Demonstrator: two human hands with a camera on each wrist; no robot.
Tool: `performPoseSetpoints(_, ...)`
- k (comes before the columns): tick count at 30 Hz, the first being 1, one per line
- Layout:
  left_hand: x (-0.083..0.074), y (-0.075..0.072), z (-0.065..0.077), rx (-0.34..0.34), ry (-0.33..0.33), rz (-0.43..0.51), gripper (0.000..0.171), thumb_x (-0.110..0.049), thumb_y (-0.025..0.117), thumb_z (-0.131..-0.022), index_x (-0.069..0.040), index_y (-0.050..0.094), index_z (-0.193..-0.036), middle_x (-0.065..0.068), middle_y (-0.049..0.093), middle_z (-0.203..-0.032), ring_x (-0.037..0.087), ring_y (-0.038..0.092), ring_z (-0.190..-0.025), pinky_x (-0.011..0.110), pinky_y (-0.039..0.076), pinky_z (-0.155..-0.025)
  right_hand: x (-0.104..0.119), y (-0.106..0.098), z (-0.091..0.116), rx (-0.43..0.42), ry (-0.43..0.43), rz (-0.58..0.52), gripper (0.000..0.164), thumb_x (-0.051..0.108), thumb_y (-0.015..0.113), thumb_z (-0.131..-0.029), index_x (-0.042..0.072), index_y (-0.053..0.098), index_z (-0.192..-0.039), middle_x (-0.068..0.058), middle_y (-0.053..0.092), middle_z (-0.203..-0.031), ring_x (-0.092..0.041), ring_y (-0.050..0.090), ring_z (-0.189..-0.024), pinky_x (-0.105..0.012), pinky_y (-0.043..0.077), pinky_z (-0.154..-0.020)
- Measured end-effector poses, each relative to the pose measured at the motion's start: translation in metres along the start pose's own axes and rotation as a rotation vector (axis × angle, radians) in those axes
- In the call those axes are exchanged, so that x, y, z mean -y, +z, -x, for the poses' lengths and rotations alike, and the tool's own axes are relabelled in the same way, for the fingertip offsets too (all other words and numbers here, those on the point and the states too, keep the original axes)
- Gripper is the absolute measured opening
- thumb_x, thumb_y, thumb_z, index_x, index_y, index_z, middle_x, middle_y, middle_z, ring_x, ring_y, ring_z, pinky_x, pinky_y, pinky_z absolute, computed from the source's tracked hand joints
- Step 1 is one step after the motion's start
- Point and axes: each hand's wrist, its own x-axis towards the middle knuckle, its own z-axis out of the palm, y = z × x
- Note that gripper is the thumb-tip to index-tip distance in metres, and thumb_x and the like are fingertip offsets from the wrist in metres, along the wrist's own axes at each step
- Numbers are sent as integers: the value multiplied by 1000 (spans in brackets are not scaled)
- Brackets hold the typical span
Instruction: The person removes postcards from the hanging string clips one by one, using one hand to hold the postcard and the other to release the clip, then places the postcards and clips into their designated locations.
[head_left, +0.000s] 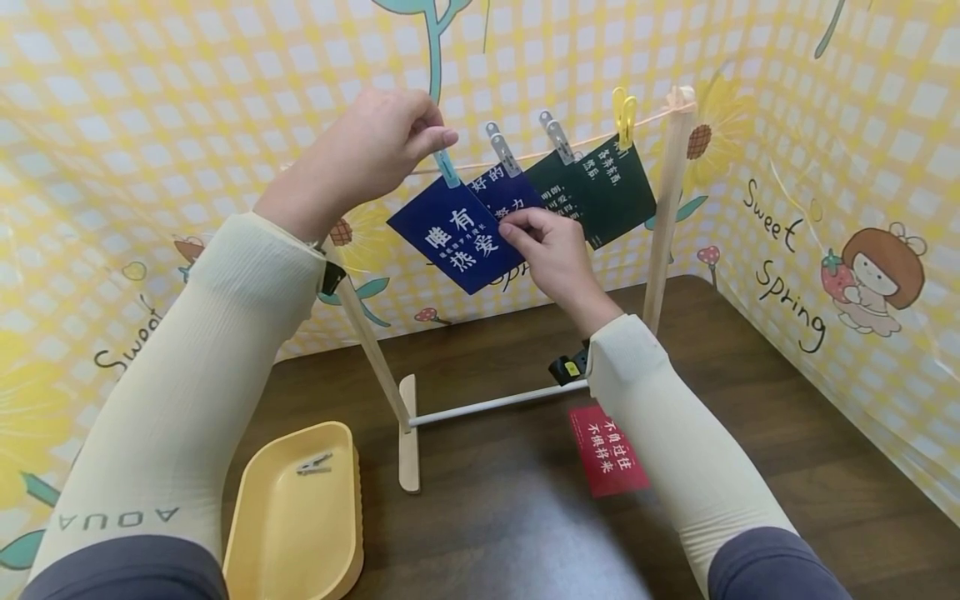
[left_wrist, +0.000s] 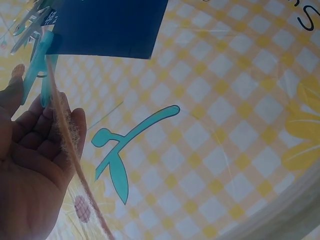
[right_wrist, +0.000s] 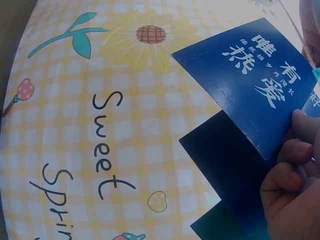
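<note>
My left hand (head_left: pixel 378 146) pinches the handles of a light-blue clothespin (head_left: pixel 447 169) up at the string (head_left: pixel 652 117). The clothespin's lower end overlaps the top corner of a dark blue card (head_left: pixel 442 229) with white characters. By its right edge, my right hand (head_left: pixel 553 250) holds this card between thumb and fingers. Behind it hangs a second blue card (head_left: pixel 525 190) under a grey clothespin (head_left: pixel 502 150). Farther right, a dark green card (head_left: pixel 626 187) hangs from another grey clothespin (head_left: pixel 557 137) and a yellow clothespin (head_left: pixel 624 119). The left wrist view shows the light-blue clothespin's handles between thumb and fingers.
The string runs between the wooden posts (head_left: pixel 665 208) of a rack with a white lower bar (head_left: pixel 495 404). A yellow tray (head_left: pixel 258 508) at the front left contains a grey clothespin (head_left: pixel 313 464). A red card (head_left: pixel 603 450) lies on the brown table (head_left: pixel 465 517) beside my right forearm.
</note>
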Motion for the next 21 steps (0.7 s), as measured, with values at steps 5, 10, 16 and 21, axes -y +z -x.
performPoseSetpoints(5,1,-2,2,-30,7,3,43,-41,41,-103,-4,60,-111,9,59,-90,22,51,-74,32,43,-67,1,0,0,2,-4,-4,17,23,64,-96,8,73,-97,1,69,-92,-12,58,-77,-27,47,-66)
performPoseSetpoints(10,2,-4,4,-42,9,10,42,-41,42,-103,-4,61,-110,8,60,-91,22,50,-73,32,43,-67,1,1,0,3,-8,-9,17,23,64,-96,8,73,-98,0,70,-93,-11,58,-77,-27,47,-66)
performPoseSetpoints(16,2,-5,4,-56,11,-2,42,-41,42,-103,-5,61,-112,7,61,-92,22,51,-73,32,43,-67,2,-1,1,-2,4,3,19,23,64,-96,7,73,-99,-2,70,-94,-13,58,-78,-26,46,-67)
performPoseSetpoints(21,1,-5,5,-72,13,3,42,-40,42,-103,-4,61,-113,8,60,-91,22,50,-73,32,43,-67,1,-1,2,3,6,-6,18,23,64,-96,8,73,-98,-1,70,-93,-13,59,-79,-27,48,-67)
